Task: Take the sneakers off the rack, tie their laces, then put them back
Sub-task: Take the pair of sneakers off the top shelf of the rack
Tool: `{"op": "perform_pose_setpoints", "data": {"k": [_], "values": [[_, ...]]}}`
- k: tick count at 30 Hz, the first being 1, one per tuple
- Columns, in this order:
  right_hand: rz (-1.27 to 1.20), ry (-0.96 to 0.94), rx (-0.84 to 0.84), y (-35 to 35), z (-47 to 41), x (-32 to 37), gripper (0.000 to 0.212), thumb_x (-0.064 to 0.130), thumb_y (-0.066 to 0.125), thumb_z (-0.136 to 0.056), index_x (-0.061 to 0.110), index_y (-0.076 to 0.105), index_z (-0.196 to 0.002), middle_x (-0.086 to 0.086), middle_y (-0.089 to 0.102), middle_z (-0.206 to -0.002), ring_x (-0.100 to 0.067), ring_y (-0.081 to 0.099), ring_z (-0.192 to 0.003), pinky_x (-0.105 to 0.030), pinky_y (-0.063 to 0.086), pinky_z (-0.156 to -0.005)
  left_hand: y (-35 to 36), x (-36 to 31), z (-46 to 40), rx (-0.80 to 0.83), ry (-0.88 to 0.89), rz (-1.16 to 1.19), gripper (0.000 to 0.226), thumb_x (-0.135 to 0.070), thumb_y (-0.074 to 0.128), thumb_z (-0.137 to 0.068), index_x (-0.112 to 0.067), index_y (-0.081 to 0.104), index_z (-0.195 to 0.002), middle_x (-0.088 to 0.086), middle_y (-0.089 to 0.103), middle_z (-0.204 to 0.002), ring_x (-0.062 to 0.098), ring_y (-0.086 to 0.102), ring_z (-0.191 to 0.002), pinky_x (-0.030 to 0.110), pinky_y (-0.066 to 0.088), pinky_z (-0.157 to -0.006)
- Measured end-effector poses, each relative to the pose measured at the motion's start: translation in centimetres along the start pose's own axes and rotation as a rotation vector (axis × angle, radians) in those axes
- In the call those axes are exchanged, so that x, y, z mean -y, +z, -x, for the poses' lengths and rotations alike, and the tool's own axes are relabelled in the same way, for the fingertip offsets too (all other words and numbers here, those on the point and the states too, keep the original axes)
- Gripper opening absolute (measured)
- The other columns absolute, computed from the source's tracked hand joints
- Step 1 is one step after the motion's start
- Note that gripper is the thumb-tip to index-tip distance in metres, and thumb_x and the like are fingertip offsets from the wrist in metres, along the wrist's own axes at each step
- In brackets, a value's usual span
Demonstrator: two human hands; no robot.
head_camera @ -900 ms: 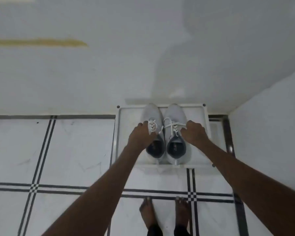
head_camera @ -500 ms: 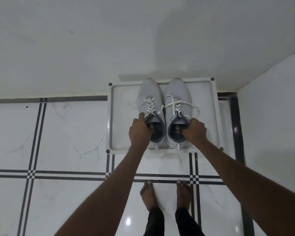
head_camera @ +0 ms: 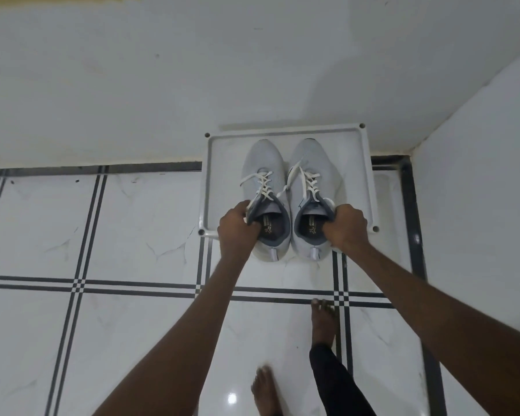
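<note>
Two pale grey sneakers with loose white laces are side by side above a white rack top (head_camera: 364, 178) set against the wall. My left hand (head_camera: 237, 228) grips the left sneaker (head_camera: 264, 175) at its collar, fingers inside the opening. My right hand (head_camera: 344, 225) holds the right sneaker (head_camera: 315, 169) the same way. Both heels reach out past the rack's front edge over the floor. Whether the soles still touch the rack cannot be told.
White walls meet in a corner at the right (head_camera: 412, 148). The floor (head_camera: 102, 235) is glossy white tile with black lines. My bare feet (head_camera: 323, 322) stand just in front of the rack, one set back (head_camera: 266, 391).
My hands slid from the laces to the collars and took hold of both sneakers, drawing them toward me past the rack's front edge. One foot stepped back.
</note>
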State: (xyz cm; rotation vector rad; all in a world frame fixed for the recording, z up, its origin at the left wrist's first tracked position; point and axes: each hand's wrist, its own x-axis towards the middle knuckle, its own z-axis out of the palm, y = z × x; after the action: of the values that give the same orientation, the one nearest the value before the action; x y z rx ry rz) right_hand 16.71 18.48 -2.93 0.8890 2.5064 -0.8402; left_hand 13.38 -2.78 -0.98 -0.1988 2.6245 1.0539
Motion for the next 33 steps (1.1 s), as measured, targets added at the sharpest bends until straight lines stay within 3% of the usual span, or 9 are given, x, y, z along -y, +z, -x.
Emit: {"op": "perform_pose_setpoints", "data": {"k": [2, 6, 10, 14, 19, 25, 30, 33], "values": [[-0.004, -0.024, 0.005, 0.0, 2.6, -0.6, 0.015, 0.008, 0.064, -0.075, -0.001, 0.065, -0.087, -0.013, 0.062, -0.076, -0.039, 0.066, -0.080, -0.031, 0.045, -0.062, -0.7, 0.9, 2.5, 0.001, 0.014, -0.001, 0.047, -0.003, 0.062, -0.073, -0.020, 0.068, -0.117, 0.003, 0.073, -0.096, 0.024, 0.070, -0.081, 0.014, 0.041, -0.058], [-0.021, -0.051, -0.026, 1.6, 8.0, -2.6, 0.018, 0.011, 0.064, -0.073, -0.001, 0.065, -0.087, -0.017, 0.068, -0.078, -0.039, 0.066, -0.078, -0.032, 0.049, -0.065, -1.6, 3.5, 7.6, -0.018, 0.030, -0.006, 0.048, -0.005, 0.062, -0.074, -0.024, 0.067, -0.118, -0.002, 0.072, -0.092, 0.022, 0.069, -0.080, 0.017, 0.037, -0.060], [-0.043, -0.026, -0.058, 5.2, 13.5, -6.0, 0.019, 0.011, 0.062, -0.072, -0.001, 0.065, -0.085, -0.016, 0.066, -0.079, -0.039, 0.062, -0.075, -0.031, 0.044, -0.063, -1.2, 7.5, 12.9, -0.018, 0.062, 0.002, 0.048, -0.003, 0.062, -0.075, -0.024, 0.069, -0.118, -0.006, 0.067, -0.086, 0.017, 0.063, -0.075, 0.004, 0.036, -0.054], [-0.061, 0.021, -0.050, 9.9, 17.5, -10.2, 0.013, 0.010, 0.060, -0.073, 0.000, 0.064, -0.082, -0.013, 0.062, -0.074, -0.039, 0.063, -0.074, -0.032, 0.045, -0.062, 1.3, 13.1, 17.0, -0.001, 0.046, 0.001, 0.048, -0.006, 0.060, -0.074, -0.025, 0.068, -0.118, -0.002, 0.073, -0.093, 0.017, 0.065, -0.081, 0.006, 0.033, -0.059], [-0.059, 0.034, -0.029, 17.1, 18.2, -15.7, 0.014, 0.010, 0.061, -0.073, -0.002, 0.063, -0.080, -0.013, 0.063, -0.072, -0.037, 0.064, -0.072, -0.035, 0.049, -0.061, 7.1, 20.3, 19.5, 0.030, 0.005, 0.013, 0.053, -0.004, 0.058, -0.073, -0.025, 0.066, -0.122, 0.002, 0.073, -0.095, 0.020, 0.068, -0.083, 0.023, 0.051, -0.070], [-0.046, 0.056, 0.006, 27.6, 14.1, -21.9, 0.012, 0.008, 0.061, -0.075, -0.003, 0.064, -0.081, -0.013, 0.061, -0.074, -0.036, 0.061, -0.072, -0.030, 0.038, -0.058, 16.5, 30.0, 17.7, 0.037, -0.048, -0.005, 0.052, -0.003, 0.058, -0.075, -0.021, 0.066, -0.124, 0.002, 0.074, -0.098, 0.022, 0.069, -0.084, 0.034, 0.057, -0.079], [-0.087, 0.091, -0.002, 37.1, 8.3, -26.3, 0.014, 0.009, 0.059, -0.074, -0.001, 0.063, -0.083, -0.020, 0.068, -0.085, -0.041, 0.066, -0.082, -0.032, 0.041, -0.062, 24.2, 37.0, 13.7, 0.045, -0.077, -0.017, 0.050, 0.000, 0.055, -0.076, -0.019, 0.066, -0.121, 0.003, 0.073, -0.099, 0.018, 0.062, -0.081, 0.030, 0.052, -0.078], [-0.097, 0.099, -0.038, 40.5, 5.8, -27.6, 0.013, 0.006, 0.061, -0.076, -0.002, 0.065, -0.084, -0.021, 0.069, -0.086, -0.041, 0.066, -0.083, -0.031, 0.040, -0.064, 27.3, 40.1, 11.6, 0.049, -0.055, -0.031, 0.054, -0.001, 0.055, -0.077, -0.021, 0.063, -0.127, 0.004, 0.072, -0.102, 0.021, 0.066, -0.084, 0.037, 0.056, -0.083]]}}
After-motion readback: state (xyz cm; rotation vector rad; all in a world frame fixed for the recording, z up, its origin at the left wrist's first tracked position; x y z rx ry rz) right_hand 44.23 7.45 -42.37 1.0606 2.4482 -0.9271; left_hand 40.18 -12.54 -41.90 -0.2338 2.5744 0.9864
